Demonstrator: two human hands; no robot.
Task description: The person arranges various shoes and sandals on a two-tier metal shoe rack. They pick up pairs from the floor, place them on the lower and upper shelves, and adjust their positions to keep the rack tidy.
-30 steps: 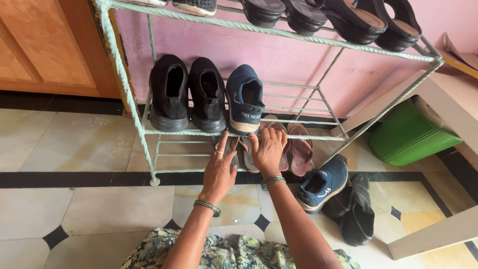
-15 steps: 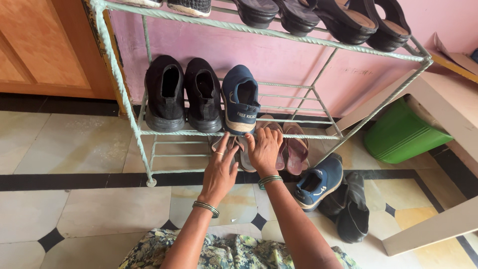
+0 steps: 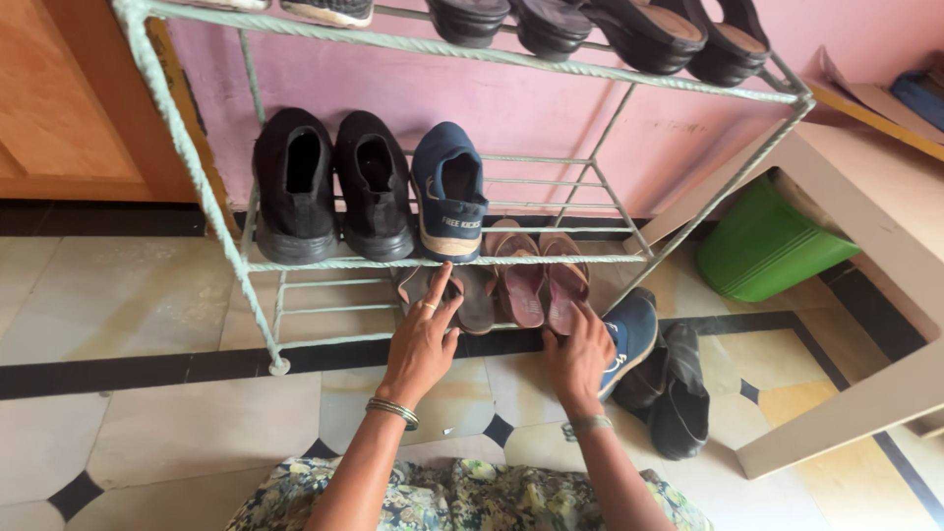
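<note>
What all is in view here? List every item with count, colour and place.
rack: one, pale green metal, against the pink wall
black shoes: two, middle shelf, left end
blue shoe: one, navy, middle shelf, beside the black shoes
second blue shoe: one, navy, on the floor right of the rack
grey sandals: two, bottom level
pink sandals: two, bottom level, right of the grey ones
dark footwear: several, top shelf, cut off by the frame
black boot: at least one, lying on the floor at right
bin: one, green, tipped under a ledge at right
left hand: fingers on a grey sandal
right hand: at the second blue shoe
</note>
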